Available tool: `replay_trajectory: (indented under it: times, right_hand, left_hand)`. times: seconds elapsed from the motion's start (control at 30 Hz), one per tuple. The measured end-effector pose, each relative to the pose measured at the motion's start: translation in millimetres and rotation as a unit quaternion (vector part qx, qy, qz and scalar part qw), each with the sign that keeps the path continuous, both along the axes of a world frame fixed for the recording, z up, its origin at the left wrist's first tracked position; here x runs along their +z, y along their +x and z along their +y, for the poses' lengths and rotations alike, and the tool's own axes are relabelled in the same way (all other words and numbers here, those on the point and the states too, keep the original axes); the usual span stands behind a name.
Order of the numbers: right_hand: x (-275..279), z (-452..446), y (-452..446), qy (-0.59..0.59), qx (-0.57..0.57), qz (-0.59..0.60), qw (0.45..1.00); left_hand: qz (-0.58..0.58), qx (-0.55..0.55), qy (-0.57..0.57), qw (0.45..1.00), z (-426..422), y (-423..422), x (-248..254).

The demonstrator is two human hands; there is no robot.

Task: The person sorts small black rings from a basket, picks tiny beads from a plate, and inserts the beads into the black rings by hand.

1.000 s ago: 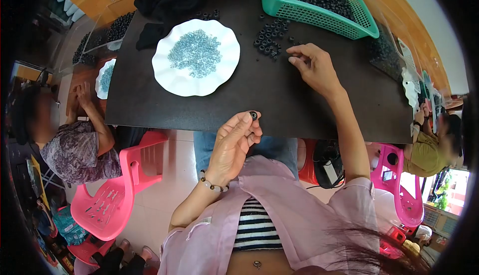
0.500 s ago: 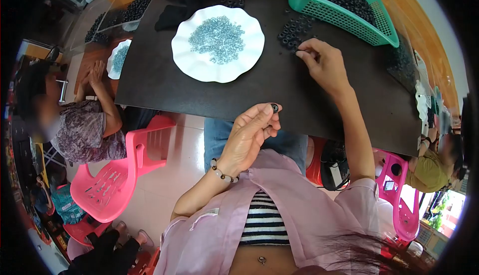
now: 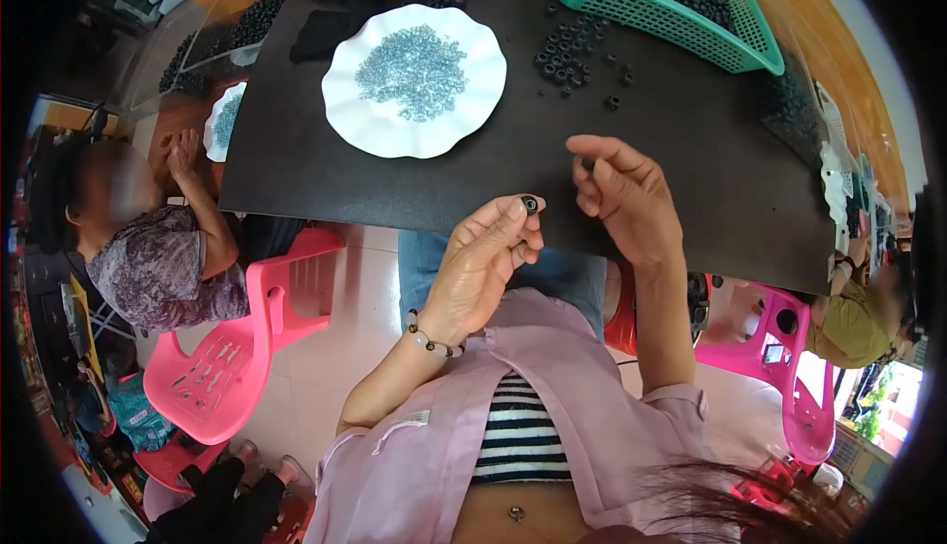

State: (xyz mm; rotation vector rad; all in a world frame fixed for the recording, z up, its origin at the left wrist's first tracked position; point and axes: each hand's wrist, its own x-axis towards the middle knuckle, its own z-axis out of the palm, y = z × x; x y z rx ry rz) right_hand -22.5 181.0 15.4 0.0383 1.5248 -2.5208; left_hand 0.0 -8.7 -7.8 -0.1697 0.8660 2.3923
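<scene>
My left hand (image 3: pixel 478 266) pinches a small black ring-shaped part (image 3: pixel 531 206) between thumb and fingertips, its round opening facing up. A little to the right, my right hand (image 3: pixel 636 199) is closed in a pinch on another small dark part (image 3: pixel 589 163), mostly covered by the fingers. Both hands are over the near edge of the dark table (image 3: pixel 286 164). Beyond them lies a loose group of black ring parts (image 3: pixel 564 56). To its left, a white wavy-edged plate (image 3: pixel 340 120) holds a heap of small clear bluish pieces (image 3: pixel 412 72).
A green basket (image 3: pixel 631 19) full of black parts stands at the far right. Dark cloth (image 3: pixel 330 31) lies at the back left. At left, another person (image 3: pixel 168 258) sits by a second plate (image 3: pixel 213 135); a pink chair (image 3: pixel 212 386) is nearby. Another person (image 3: pixel 853 332) is at right.
My right hand has come back from the loose black parts toward my left hand, with a small dark part in its fingers. My left hand keeps its hold on the black ring part.
</scene>
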Motion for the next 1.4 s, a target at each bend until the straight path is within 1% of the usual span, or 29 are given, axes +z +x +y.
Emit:
replay_trajectory:
  times: [0.1, 0.27, 0.43, 0.63, 0.83, 1.17, 1.23, 1.4]
  right_hand:
    - [-5, -7, 9, -0.055, -0.002, 0.001, 0.998]
    - [-8, -13, 20, -0.079, 0.005, 0.003, 0.997]
    - [-7, -11, 27, -0.056, 0.004, 0.003, 0.998]
    - [-5, -10, 28, -0.034, -0.005, 0.002, 0.999]
    - [-14, -7, 29, -0.063, -0.01, 0.012, 0.998]
    - [-14, -5, 35, -0.049, -0.013, -0.004, 0.999]
    - [-15, -5, 36, -0.01, -0.016, 0.023, 1.0]
    - [-16, -6, 35, 0.016, -0.035, 0.022, 0.999]
  left_hand:
    - [-0.002, 0.0, -0.006, 1.0, 0, 0, 1]
    - [0.006, 0.003, -0.013, 1.0, 1, 3, 3]
    - [0.033, 0.006, -0.04, 0.999, 2, 9, 17]
    - [0.024, 0.008, -0.054, 0.998, 2, 8, 13]
    - [0.02, 0.001, -0.053, 0.998, 4, 8, 13]
    - [0.022, -0.003, -0.048, 0.999, 6, 10, 11]
    - [0.023, -0.001, -0.053, 0.998, 6, 10, 12]
    - [0.023, -0.001, -0.06, 0.998, 6, 11, 9]
